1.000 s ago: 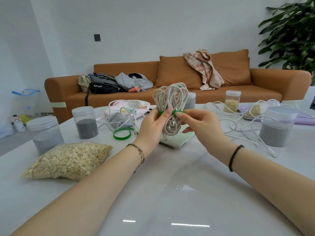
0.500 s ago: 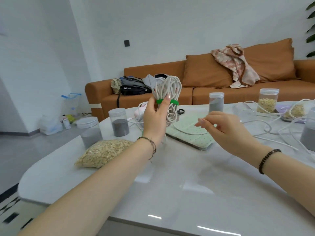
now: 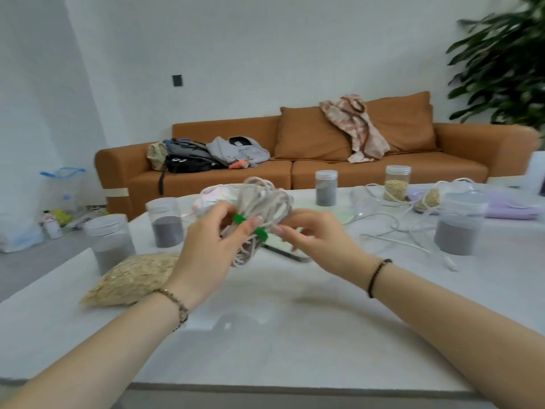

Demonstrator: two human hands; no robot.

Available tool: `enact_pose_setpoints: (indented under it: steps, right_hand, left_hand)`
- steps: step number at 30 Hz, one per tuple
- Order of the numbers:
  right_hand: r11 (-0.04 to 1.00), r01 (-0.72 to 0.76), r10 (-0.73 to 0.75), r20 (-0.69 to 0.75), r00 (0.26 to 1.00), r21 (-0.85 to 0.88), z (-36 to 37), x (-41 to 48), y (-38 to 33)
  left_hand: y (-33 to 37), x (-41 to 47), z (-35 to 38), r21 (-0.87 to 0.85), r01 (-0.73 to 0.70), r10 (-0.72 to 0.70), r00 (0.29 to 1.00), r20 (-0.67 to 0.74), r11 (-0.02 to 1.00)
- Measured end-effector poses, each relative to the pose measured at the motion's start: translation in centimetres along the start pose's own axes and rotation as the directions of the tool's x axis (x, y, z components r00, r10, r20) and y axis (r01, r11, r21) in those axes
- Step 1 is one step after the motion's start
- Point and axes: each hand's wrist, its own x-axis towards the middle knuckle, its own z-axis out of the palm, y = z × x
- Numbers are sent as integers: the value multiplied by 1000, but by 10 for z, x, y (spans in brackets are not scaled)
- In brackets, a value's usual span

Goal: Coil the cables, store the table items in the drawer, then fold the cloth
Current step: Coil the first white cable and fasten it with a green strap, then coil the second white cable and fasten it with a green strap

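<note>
A coiled white cable [image 3: 262,202] bound by a green tie [image 3: 250,225] is held above the white table [image 3: 295,320]. My left hand [image 3: 212,240] grips the coil from the left, thumb across the tie. From the right, the fingers of my right hand [image 3: 312,234] curl against the coil. Loose white cables [image 3: 395,222] lie tangled at the back right. A pale green case [image 3: 283,246] lies under the coil, partly hidden. A lilac cloth [image 3: 513,208] rests at the far right.
A bag of oats [image 3: 132,278] lies at the left beside grey-filled jars [image 3: 112,246] [image 3: 163,222]. More jars [image 3: 326,187] [image 3: 396,183] [image 3: 458,222] stand at the back and right. An orange sofa [image 3: 295,154] with bags stands behind; a plant [image 3: 507,63] is at the right.
The coil has dropped lower and tilted. My right hand, which had let go of it, has come back to the coil. The view swung back right.
</note>
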Motion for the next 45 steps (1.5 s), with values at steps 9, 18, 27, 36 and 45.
enact_pose_setpoints:
  steps: [9, 18, 27, 36, 45]
  right_hand:
    - [834, -347, 463, -202, 863, 428, -43, -5, -11]
    - [792, -434, 573, -278, 771, 429, -110, -65, 12]
    - [767, -486, 641, -542, 543, 419, -192, -137, 23]
    - [642, -705, 640, -718, 274, 302, -234, -170, 64]
    - [500, -831, 467, -733, 495, -243, -248, -180, 86]
  left_hand:
    - [30, 39, 88, -434, 249, -256, 966, 44, 866]
    - [67, 44, 174, -516, 274, -74, 924, 376, 812]
    - [49, 33, 185, -23, -176, 164, 847, 505, 984]
    - [45, 33, 175, 323, -273, 119, 898, 424, 906]
    - [40, 37, 175, 385, -287, 96, 890, 445, 877]
